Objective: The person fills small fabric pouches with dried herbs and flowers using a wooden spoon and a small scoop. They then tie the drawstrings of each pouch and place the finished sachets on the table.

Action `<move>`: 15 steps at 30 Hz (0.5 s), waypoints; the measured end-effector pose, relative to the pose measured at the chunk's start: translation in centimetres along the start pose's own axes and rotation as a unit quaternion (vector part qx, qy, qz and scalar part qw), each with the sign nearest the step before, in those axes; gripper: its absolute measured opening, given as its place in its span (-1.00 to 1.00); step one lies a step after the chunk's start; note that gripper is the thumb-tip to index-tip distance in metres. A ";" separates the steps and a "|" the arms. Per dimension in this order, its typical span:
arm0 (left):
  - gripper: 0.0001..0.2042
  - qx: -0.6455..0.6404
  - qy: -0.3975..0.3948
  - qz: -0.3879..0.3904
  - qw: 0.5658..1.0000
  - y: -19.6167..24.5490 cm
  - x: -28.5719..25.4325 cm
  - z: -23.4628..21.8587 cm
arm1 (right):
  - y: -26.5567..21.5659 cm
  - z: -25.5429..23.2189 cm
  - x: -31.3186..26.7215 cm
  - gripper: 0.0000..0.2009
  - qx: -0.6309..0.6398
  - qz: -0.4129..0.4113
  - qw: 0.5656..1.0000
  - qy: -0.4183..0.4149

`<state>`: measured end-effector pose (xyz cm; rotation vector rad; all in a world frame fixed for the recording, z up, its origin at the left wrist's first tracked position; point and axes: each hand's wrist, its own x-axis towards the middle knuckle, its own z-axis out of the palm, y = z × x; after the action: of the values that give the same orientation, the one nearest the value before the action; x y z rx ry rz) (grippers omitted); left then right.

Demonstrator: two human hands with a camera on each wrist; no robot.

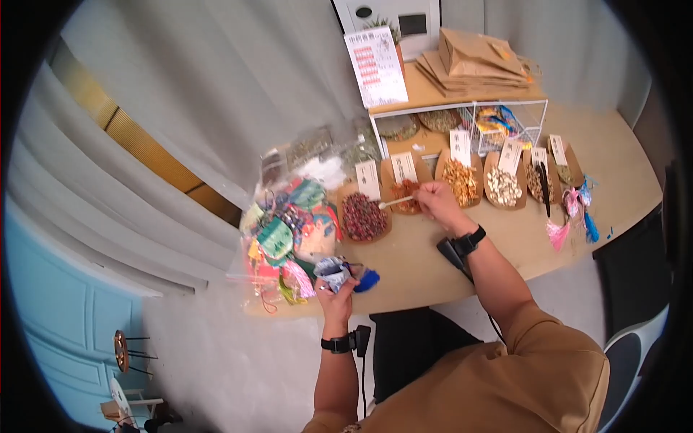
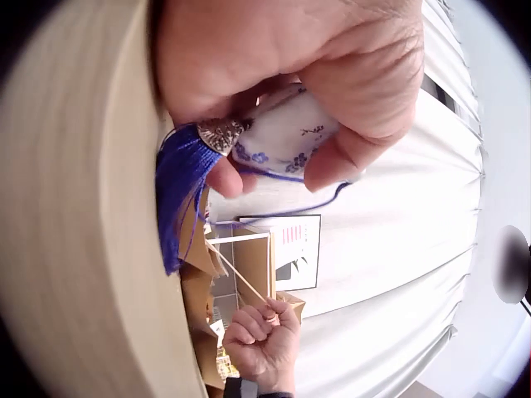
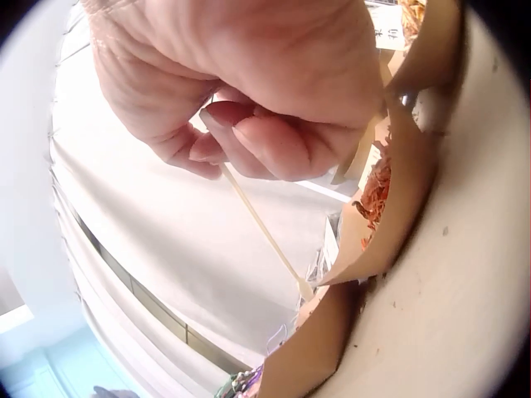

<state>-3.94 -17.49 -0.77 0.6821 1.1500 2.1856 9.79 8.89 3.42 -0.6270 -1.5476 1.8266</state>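
My left hand [image 1: 336, 302] holds a small white cloth pouch [image 2: 286, 133] with blue flowers near the table's front edge. From the pouch hang a blue cord and a blue tassel [image 2: 182, 186]. The fingers and thumb grip its sides, partly hiding it. In my right hand [image 1: 437, 203] a thin, pale, long-handled spoon [image 3: 261, 228] is pinched. Its small flat tip points left, overlapping the rim of the tray of dried rosebuds [image 1: 364, 218] in the head view. Below the right hand lies a tray of reddish-orange shreds [image 3: 377, 195].
More paper trays run rightward, holding yellow-orange pieces [image 1: 460, 184], white pieces [image 1: 504, 186] and others, with label cards. Colourful pouches [image 1: 278, 234] pile up at left. A shelf [image 1: 462, 101] bears paper bags [image 1: 480, 61]. Pink and blue tassels [image 1: 574, 213] lie at right.
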 end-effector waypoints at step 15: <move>-0.68 0.210 0.106 0.041 0.971 -2.3 0.4 2.1 | -0.1 1.2 -0.9 -0.75 -0.096 0.147 0.978 -0.110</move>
<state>-2.29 -14.97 -1.64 0.6886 1.7549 2.1377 9.57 7.39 3.74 -0.7993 -1.8767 2.0347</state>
